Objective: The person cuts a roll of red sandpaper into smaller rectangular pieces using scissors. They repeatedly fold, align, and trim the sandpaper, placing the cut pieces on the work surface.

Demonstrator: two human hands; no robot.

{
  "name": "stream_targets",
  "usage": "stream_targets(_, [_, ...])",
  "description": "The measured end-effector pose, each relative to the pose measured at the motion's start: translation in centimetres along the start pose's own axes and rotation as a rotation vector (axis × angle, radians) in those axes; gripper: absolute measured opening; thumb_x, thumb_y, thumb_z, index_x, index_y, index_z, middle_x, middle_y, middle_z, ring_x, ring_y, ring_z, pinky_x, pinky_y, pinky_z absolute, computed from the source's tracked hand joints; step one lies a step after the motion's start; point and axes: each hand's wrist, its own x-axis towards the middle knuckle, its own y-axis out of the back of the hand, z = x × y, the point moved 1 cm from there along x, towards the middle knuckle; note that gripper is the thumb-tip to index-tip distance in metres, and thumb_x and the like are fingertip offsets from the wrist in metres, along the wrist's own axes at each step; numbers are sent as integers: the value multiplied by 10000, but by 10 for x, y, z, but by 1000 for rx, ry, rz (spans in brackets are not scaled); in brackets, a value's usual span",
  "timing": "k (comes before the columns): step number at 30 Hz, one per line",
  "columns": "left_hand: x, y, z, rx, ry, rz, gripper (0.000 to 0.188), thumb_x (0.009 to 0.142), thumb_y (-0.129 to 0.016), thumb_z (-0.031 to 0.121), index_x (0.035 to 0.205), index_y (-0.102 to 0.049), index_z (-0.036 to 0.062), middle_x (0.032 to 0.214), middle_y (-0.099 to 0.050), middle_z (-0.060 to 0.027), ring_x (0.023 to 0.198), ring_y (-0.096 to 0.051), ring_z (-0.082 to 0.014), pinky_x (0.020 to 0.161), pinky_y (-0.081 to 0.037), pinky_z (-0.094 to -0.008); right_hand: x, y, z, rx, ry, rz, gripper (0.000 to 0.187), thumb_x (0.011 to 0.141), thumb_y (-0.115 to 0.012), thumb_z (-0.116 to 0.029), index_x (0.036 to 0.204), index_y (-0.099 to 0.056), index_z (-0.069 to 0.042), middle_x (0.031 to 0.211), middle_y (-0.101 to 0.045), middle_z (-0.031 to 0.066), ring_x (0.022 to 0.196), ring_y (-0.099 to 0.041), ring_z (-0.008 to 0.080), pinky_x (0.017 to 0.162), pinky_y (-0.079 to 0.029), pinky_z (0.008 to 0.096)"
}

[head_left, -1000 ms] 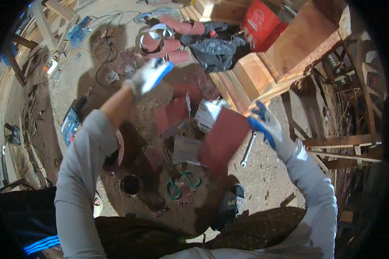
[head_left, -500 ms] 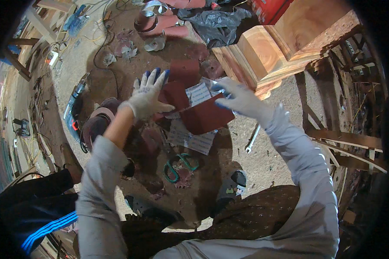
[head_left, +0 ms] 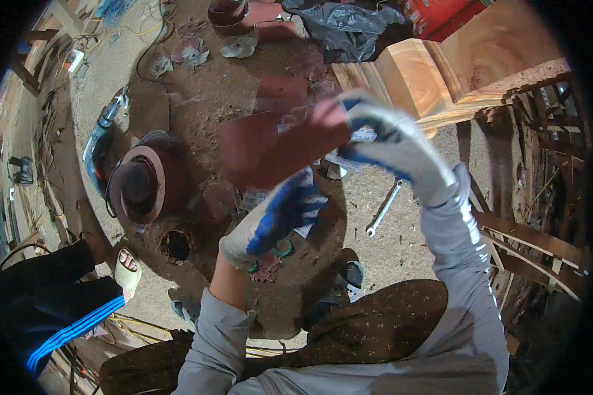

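A reddish-brown sheet of sandpaper point(head_left: 263, 148) is lifted, slightly blurred by motion. My right hand point(head_left: 398, 141), in a white glove with a blue palm, grips its upper right end. Below the sheet, my gloved left hand point(head_left: 277, 220) is turned with its blue palm side showing and its fingers apart, holding nothing. Another piece of sandpaper point(head_left: 281, 92) lies flat on the brown surface beyond. Green scissor handles point(head_left: 283, 248) show partly behind my left hand, beside printed paper mostly hidden by the sheet and hand.
A blue power drill point(head_left: 102, 131) and a round sandpaper roll point(head_left: 158, 172) lie left. A wrench point(head_left: 383, 207) rests on the floor at right, below stepped wooden blocks point(head_left: 412, 72). A black plastic bag point(head_left: 349, 29) is at the back. Another person's leg point(head_left: 59, 289) is at left.
The sandpaper has risen off the paper in my right hand. My left hand has moved down and right, off the sandpaper, and turned its palm side up.
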Motion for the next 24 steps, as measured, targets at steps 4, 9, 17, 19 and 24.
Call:
stream_targets(4, [15, 22, -14, -172, -109, -3, 734, 985, -514, 486, 1528, -325, 29, 1534, -385, -150, 1419, -363, -310, 1174, -293, -490, -34, -33, 26, -237, 70, -48, 348, 755, -745, -45, 1082, -630, -80, 1295, -509, 104, 1318, -439, 298, 1094, -365, 412])
stream_targets(9, [15, 43, -14, -514, -42, -68, 584, 964, -644, 171, 1475, -396, 35, 1267, -588, -91, 1140, -594, -204, 990, -479, -340, -66, -50, 32, -371, 124, 58, 520, 768, -816, -177, 1230, -582, -124, 1512, -376, 158, 1437, -309, 346, 1161, -285, 460])
stream_targets(17, [45, -63, -35, 344, -105, -87, 760, 909, -711, 249, 1516, -330, -4, 1446, -492, -144, 1334, -467, -216, 1128, -364, -357, -119, 50, -25, 163, -193, 788, 576, 954, -622, -199, 1468, -408, -52, 1457, -483, 126, 1343, -471, 252, 1132, -381, 458])
stream_targets(19, [39, -85, -24, 483, 107, -378, 760, 912, -712, 200, 1524, -312, -7, 1507, -433, -148, 1408, -379, -229, 1164, -305, -362, -126, 60, -33, 138, -311, 887, 544, 967, -641, -240, 1444, -453, -61, 1287, -604, 128, 1217, -557, 194, 1033, -453, 371])
stream_targets(24, [39, -90, 3, 603, -67, -457, 654, 907, -712, 191, 1457, -424, -14, 1412, -507, -119, 1331, -466, -228, 1140, -335, -375, -143, 61, -33, -413, -712, 641, 499, 906, -686, -82, 1382, -555, -15, 1120, -674, 73, 643, -523, 74, 564, -428, 225])
